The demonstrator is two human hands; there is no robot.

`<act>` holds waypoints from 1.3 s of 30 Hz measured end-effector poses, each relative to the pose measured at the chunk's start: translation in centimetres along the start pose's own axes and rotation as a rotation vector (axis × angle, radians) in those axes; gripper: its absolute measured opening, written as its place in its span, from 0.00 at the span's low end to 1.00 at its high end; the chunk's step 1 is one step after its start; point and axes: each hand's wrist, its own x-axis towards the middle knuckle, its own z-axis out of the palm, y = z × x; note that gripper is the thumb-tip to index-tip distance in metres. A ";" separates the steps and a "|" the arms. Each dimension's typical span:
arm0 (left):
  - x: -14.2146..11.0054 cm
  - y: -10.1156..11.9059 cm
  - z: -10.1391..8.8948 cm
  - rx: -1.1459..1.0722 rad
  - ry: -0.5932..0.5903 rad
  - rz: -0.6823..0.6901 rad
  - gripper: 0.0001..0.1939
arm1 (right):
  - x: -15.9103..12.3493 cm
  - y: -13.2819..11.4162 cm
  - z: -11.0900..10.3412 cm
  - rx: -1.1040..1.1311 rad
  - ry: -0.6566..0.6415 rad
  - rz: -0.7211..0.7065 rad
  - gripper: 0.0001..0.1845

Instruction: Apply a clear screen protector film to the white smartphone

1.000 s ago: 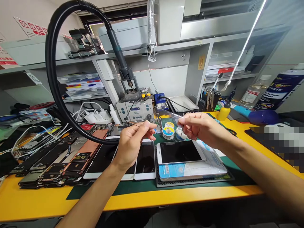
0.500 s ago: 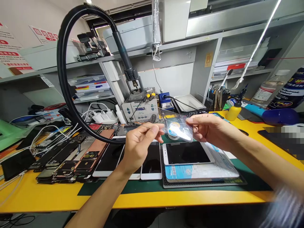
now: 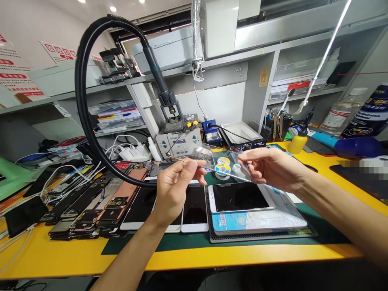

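Note:
A clear, thin rectangular sheet (image 3: pixel 226 163) spans the gap between my hands, with solder spools showing through it. My right hand (image 3: pixel 269 167) pinches its right edge between thumb and fingers. My left hand (image 3: pixel 178 192) is shut on a thin metal pick (image 3: pixel 177 160), whose tip points left, and its fingertips reach the sheet's left edge. Below the hands, a white-framed smartphone (image 3: pixel 239 198) lies on a blue-and-white package (image 3: pixel 257 220). I cannot tell whether the left hand grips the sheet too.
Several phones and phone backs (image 3: pixel 91 202) crowd the yellow bench (image 3: pixel 60 250) left of a green mat (image 3: pixel 188 242). Behind stand a rework station (image 3: pixel 178 141), its black hose (image 3: pixel 81 81), and solder spools (image 3: pixel 222 167). A yellow bottle (image 3: pixel 298 143) and spray can (image 3: pixel 366 117) stand right.
The view has shifted right and slightly down. The clear sheet has tilted between my hands, and its lower edge now catches the light.

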 end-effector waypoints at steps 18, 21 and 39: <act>0.3 -0.8 0.3 -0.187 -0.135 -0.008 0.37 | 0.1 0.5 0.2 0.075 -0.190 0.115 0.13; 0.3 -0.7 0.4 -0.177 -0.119 -0.010 0.37 | 0.1 0.7 0.3 0.018 -0.190 0.099 0.13; 0.6 0.1 0.4 -0.213 0.089 0.003 0.32 | -1.0 1.7 0.9 -0.392 -0.211 -0.496 0.44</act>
